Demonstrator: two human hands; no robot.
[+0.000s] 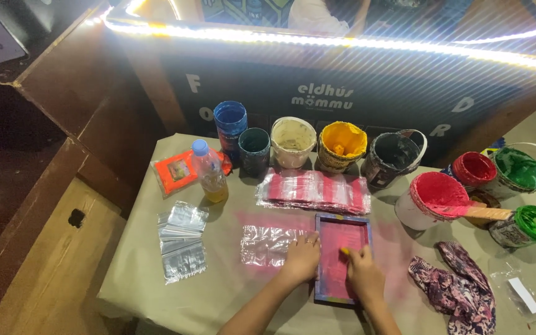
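Pink ink coats the small framed printing screen, which lies flat on the paper-covered table close to its near edge, and both our hands are on it. Our left hand presses flat on the frame's left rail, fingers spread and nothing clasped, its heel over a clear plastic bag lying just beside the screen. Our right hand rests on the mesh, fingers curled around a small yellow object at the fingertips; we cannot tell what it is. Just beyond the screen lies a stack of red-striped plastic bags. Along the far edge stand open paint pots: blue, dark teal, cream, yellow and black. Toward the right edge, a red paint tub carries a wooden-handled scraper, with green pots nearby. A patterned rag lies right of the screen, and a plastic bottle stands near the left edge.
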